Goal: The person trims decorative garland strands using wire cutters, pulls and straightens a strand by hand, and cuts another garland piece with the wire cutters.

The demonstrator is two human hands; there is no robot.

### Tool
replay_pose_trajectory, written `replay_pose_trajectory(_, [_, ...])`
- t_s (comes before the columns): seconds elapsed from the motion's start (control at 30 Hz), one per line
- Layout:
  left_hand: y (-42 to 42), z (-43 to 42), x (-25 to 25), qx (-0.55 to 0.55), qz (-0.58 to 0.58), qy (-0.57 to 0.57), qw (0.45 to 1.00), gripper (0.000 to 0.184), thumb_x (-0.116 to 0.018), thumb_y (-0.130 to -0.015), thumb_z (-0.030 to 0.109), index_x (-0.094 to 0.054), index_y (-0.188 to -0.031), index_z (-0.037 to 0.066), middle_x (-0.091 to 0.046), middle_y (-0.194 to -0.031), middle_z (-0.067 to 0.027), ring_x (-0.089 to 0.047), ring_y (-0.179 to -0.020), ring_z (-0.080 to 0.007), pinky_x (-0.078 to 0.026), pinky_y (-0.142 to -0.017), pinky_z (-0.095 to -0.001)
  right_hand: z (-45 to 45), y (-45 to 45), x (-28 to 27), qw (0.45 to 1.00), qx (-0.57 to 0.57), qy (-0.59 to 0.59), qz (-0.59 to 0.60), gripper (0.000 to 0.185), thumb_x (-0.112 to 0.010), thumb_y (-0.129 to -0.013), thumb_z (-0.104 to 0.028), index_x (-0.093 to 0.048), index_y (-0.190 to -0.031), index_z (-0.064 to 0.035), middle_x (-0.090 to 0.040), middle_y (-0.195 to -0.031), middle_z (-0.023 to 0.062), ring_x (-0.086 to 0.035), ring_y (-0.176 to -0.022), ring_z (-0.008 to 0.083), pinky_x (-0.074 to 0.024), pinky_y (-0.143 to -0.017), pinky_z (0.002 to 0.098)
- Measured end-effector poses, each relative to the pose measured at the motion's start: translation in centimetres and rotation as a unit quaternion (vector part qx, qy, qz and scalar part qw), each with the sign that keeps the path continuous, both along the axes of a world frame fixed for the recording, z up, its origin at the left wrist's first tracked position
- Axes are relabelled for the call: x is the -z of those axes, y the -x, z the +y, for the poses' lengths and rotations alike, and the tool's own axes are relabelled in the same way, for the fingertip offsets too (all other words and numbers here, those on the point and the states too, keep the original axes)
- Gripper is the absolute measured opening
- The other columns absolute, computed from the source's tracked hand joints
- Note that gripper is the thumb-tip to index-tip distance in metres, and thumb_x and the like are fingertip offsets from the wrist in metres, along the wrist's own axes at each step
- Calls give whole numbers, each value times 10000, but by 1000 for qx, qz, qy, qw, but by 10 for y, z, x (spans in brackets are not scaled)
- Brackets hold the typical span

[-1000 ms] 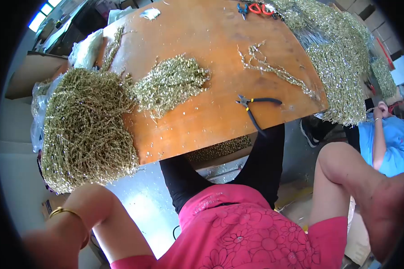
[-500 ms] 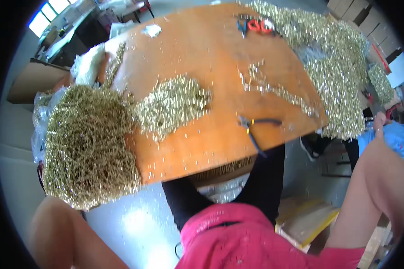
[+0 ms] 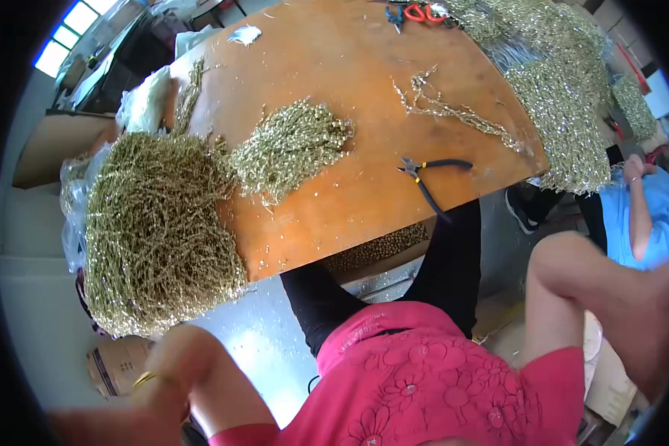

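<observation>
Left hand (image 3: 111,425), lower left, and right hand (image 3: 658,320), right edge, blur: cannot tell finger spread or hold. Pliers (image 3: 415,170) lie centre-right.

The worktop (image 3: 349,201) is showing orange-brown. The left bundle of chains (image 3: 160,230) is looking olive-gold, the middle bundle (image 3: 293,145) is gleaming paler gold, and the pliers (image 3: 413,170) are showing black handles with 2 yellow bands. A pink shirt (image 3: 438,379) is displaying dark-outlined flowers.

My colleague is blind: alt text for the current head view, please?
Gold strands lie heaped left, middle and right on an orange table, open pliers near its front edge. The wearer's bent arms are off the table.
</observation>
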State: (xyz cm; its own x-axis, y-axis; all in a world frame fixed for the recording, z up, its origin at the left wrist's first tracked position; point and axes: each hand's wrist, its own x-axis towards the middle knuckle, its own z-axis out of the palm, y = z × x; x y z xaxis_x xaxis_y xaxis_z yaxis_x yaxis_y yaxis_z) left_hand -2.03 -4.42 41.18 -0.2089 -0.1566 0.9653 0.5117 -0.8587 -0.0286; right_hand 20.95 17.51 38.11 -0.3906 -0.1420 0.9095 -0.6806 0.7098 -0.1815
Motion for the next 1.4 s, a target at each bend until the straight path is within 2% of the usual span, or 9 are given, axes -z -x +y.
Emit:
replay_pose_trajectory(0.13, [20,-15,44,94,47,346,932,237,-577,-862,246,-573,-1061,118,-562,-1009,-13,-584,-767,-112,-474,-707,-331,-3,3,8,1000,9,13,-14,280,-622,-748,-78,-573,-1013,-1,-622,-912,115,-599,-836,257,-470,-737,357])
replay_pose_trajectory(0.27, [0,13,41,162,67,363,915,127,-591,-850,157,-567,-925,57,-572,-927,-9,-598,-642,-103,-497,-612,-281,-1,13,16,999,12,27,-32,270,-636,-741,-67,-583,-999,-7,-627,-902,108,-605,-825,255,-476,-724,353])
replay_pose_trajectory(0.6, [-4,33,74,173,57,97,979,268,-565,-880,225,-550,-1140,161,-582,-924,-21,-644,-789,-110,-514,-716,-267,6,27,48,992,7,81,-96,250,-670,-723,-38,-609,-965,-23,-639,-877,91,-619,-798,249,-489,-694,342])
replay_pose_trajectory(0.7, [-9,8,135,-165,-2,348,923,245,-576,-833,209,-614,-1036,76,-616,-796,-62,-609,-800,-207,-474,-754,-352,10,36,80,975,69,132,-166,245,-680,-718,-29,-617,-955,-28,-643,-869,86,-624,-790,247,-493,-685,338])
replay_pose_trajectory(0.83, [20,56,212,-208,37,691,691,307,-642,-745,16,-602,-1050,36,-612,-1033,-141,-598,-892,-332,-481,-755,-392,33,63,198,907,268,171,-276,198,-695,-723,-40,-627,-909,-31,-636,-908,104,-607,-844,263,-471,-747,338])
replay_pose_trajectory(1.07, [111,141,288,-376,83,563,731,214,-643,-763,49,-616,-974,33,-598,-1023,-147,-562,-943,-306,-448,-828,-374,30,142,284,909,268,154,-280,229,-672,-773,-122,-592,-974,-48,-588,-1023,109,-555,-973,288,-449,-829,377])
replay_pose_trajectory(1.2, [193,195,299,-470,50,599,646,228,-593,-816,186,-633,-970,23,-603,-1019,-171,-555,-977,-330,-437,-855,-403,43,209,317,893,379,105,-218,255,-661,-770,-121,-581,-1006,-65,-529,-1104,106,-504,-1054,297,-433,-852,401])
replay_pose_trajectory(1.3, [233,233,315,-353,14,768,535,267,-547,-839,230,-642,-956,11,-600,-1041,-185,-544,-1012,-342,-427,-885,-402,38,210,321,881,381,104,-261,262,-642,-779,-139,-593,-1026,-66,-513,-1104,121,-483,-1069,294,-400,-885,407])
replay_pose_trajectory(1.4, [229,247,315,-298,59,746,592,273,-534,-844,240,-650,-945,14,-616,-1004,-201,-552,-1004,-354,-431,-891,-399,38,205,328,891,382,87,-230,259,-635,-777,-130,-595,-1026,-70,-518,-1072,109,-490,-1057,286,-399,-887,400])
